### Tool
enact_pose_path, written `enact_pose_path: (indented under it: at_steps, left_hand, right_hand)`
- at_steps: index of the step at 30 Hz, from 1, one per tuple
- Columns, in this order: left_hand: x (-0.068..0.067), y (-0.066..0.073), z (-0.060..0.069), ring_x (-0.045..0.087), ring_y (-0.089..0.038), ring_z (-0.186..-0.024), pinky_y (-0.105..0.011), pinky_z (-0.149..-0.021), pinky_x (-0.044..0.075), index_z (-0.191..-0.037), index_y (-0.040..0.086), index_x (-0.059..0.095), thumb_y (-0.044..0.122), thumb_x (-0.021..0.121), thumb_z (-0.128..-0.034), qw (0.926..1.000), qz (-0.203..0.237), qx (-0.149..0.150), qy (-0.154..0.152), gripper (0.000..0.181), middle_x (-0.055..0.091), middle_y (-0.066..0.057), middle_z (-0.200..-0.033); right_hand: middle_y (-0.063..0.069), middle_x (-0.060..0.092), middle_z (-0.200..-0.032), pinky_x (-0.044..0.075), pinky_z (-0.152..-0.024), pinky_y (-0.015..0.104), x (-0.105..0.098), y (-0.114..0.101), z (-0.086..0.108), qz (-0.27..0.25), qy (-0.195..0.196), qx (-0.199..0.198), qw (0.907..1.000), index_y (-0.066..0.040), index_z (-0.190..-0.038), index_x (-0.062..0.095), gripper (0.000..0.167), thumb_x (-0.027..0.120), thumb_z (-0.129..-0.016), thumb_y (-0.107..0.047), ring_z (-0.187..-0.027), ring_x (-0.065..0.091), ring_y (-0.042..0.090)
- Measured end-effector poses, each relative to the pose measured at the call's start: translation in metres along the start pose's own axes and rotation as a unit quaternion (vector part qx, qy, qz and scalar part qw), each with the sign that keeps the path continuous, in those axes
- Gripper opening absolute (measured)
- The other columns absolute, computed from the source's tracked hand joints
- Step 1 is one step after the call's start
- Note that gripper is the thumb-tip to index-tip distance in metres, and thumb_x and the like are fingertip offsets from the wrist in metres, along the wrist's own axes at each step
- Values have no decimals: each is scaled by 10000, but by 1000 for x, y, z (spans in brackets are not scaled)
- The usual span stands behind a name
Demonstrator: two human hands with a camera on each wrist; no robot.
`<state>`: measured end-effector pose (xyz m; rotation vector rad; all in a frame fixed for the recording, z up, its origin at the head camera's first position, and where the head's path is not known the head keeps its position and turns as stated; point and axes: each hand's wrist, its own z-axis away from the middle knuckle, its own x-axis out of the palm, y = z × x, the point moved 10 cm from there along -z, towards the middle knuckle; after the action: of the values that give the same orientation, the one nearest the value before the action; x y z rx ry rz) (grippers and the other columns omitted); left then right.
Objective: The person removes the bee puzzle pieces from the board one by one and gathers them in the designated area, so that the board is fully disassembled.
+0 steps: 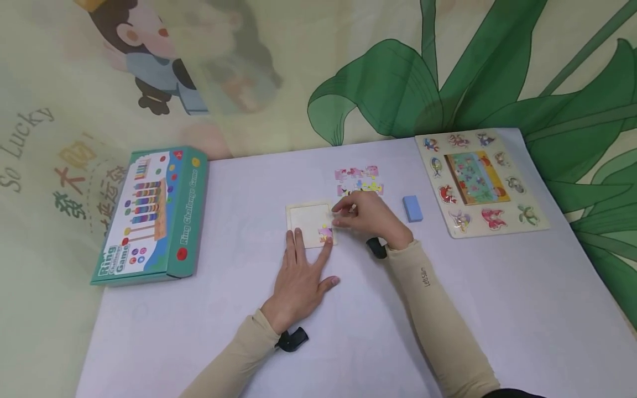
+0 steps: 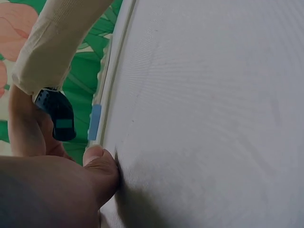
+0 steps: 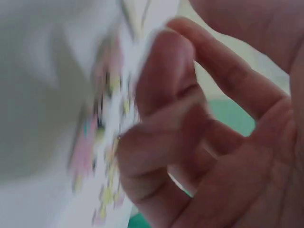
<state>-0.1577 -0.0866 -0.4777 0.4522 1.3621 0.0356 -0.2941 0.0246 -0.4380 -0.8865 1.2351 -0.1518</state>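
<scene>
A shallow square puzzle tray lies on the table, with one pink and yellow puzzle piece in its lower right corner. My left hand rests flat on the tray's near side, fingers spread, one fingertip touching that piece. At the tray's right edge hovers my right hand, its fingers bent and thumb near the index finger. In the right wrist view the curled fingers are blurred; whether they pinch a piece is not clear. Behind this hand lie rows of pink pieces and yellow pieces, partly covered.
A blue block lies right of my right hand. Farther right is a wooden sea-animal puzzle board. A green Ring Challenge Game box stands on the left. The white-covered table meets a printed backdrop behind.
</scene>
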Motion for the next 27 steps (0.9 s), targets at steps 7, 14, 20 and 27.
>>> enact_pose_path:
  at_steps: [7, 14, 20, 27]
  left_hand:
    - [1, 1, 1, 35, -640, -1569, -607, -1274, 266, -1652, 218, 407, 522, 606, -1041, 9998, -145, 118, 14, 711, 56, -471, -1660]
    - [4, 0, 2, 19, -642, -1570, -623, -1263, 281, -1644, 260, 423, 539, 601, -1037, 9997, -197, 149, -16, 691, 42, -467, -1664]
    - [2, 0, 3, 31, -649, -1565, -636, -1251, 294, -1638, 273, 434, 543, 600, -1035, 9995, -244, 185, 25, 681, 54, -479, -1655]
    - [-3, 2, 0, 55, -662, -1555, -662, -1220, 325, -1631, 274, 448, 520, 619, -1031, 9993, -155, 304, 158, 670, 65, -501, -1638]
  right_hand:
    - [24, 748, -897, 536, -802, 351, 34, -10, -1, 382, -511, 163, 9978, -80, -1015, 801, 180, 861, -908, -211, -845, 649, 172]
    - [-7, 714, -828, 493, -745, 311, 41, -9, -1, 411, -480, 251, 9977, -111, -897, 777, 177, 885, -888, -250, -780, 595, 153]
    - [-18, 691, -793, 462, -692, 278, 44, -9, -1, 138, -478, 244, 9985, -117, -884, 739, 190, 881, -892, -243, -730, 571, 133]
    - [-8, 740, -795, 509, -712, 286, 39, -16, -4, -276, -410, 28, 9988, -109, -941, 689, 183, 862, -902, -152, -712, 644, 108]
